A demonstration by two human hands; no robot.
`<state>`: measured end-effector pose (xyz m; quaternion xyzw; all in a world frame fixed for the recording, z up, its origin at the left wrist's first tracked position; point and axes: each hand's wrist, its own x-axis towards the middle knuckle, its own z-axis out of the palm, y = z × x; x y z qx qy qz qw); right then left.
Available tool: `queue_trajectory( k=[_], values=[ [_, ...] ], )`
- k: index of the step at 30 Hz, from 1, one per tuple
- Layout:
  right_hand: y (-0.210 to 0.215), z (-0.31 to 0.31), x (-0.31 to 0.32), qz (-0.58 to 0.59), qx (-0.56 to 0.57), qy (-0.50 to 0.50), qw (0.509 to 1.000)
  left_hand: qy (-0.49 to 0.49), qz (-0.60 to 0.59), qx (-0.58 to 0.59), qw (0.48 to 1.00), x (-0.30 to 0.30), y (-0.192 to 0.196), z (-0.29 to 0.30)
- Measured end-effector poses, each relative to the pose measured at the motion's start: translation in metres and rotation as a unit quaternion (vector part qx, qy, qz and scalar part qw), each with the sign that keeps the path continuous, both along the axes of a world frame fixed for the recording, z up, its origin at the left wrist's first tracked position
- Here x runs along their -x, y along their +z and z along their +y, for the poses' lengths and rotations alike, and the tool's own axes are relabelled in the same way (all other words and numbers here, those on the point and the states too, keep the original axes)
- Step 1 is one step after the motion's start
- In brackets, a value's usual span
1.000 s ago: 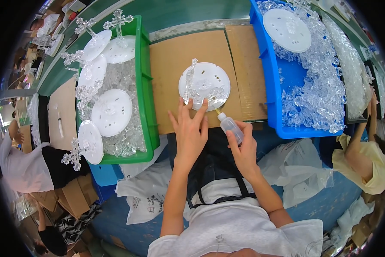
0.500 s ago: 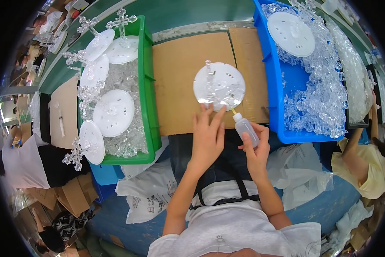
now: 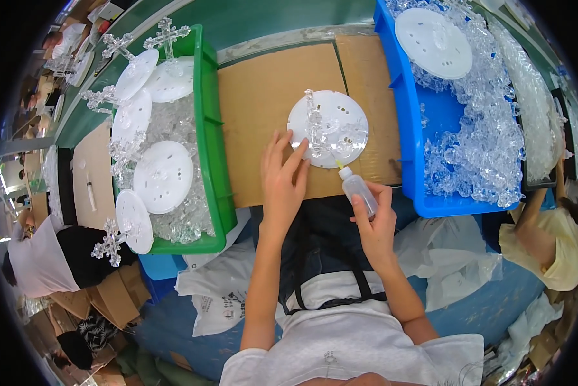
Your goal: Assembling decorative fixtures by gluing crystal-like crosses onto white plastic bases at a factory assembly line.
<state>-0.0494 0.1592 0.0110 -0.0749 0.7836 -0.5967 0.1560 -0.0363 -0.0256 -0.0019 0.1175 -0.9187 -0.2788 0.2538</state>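
**Glue tip hovering at the disc's edge: a slip here could spoil the piece**

The left hand [image 3: 282, 183] is pressing down on the near rim of the white perforated disc [image 3: 328, 128], fingers spread flat, not wrapped around anything. The disc is lying on the cardboard sheet [image 3: 263, 96] between the green bin [image 3: 212, 128] and the blue bin [image 3: 408, 128]. The right hand [image 3: 374, 222] is clamping the small squeeze bottle [image 3: 356, 190], its nozzle pointing at the disc's near edge, just beside the clear crystal pieces [image 3: 321, 125] standing on it. The risks, as I judge them: squeezing too hard could be flooding the holes, and the disc, pinned at one edge only, could be sliding on the cardboard. The upright crystal is looking easy to knock over with a fingertip. Glue could also be reaching the steadying fingers, which are sitting very near the nozzle.
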Motion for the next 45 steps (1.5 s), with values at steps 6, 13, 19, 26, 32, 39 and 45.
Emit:
queue_trajectory(
  k=[6,13,19,26,32,39,45],
  values=[
    [0.001,0.0,0.001,-0.008,-0.005,-0.002,1.0,-0.025,-0.02,-0.005,0.999,0.0,-0.007,-0.004],
    [0.005,-0.001,-0.003,-0.05,0.014,-0.009,0.999,-0.01,-0.025,0.004,1.0,-0.005,-0.005,0.003],
    [0.002,0.001,-0.008,-0.048,0.028,-0.025,0.998,0.028,-0.031,0.005,0.999,-0.011,0.0,0.022],
    [0.003,0.003,-0.01,-0.05,0.031,-0.04,0.997,0.054,-0.049,0.043,0.996,-0.019,0.002,0.04],
    [0.003,0.004,-0.014,-0.063,0.035,-0.036,0.997,0.06,-0.056,0.05,0.995,-0.022,0.002,0.046],
    [0.003,0.005,-0.016,-0.074,0.037,-0.036,0.996,0.062,-0.064,0.053,0.995,-0.022,0.004,0.052],
    [0.002,0.007,-0.018,-0.077,0.037,-0.041,0.995,0.079,-0.083,0.055,0.992,-0.023,0.006,0.059]
  ],
)
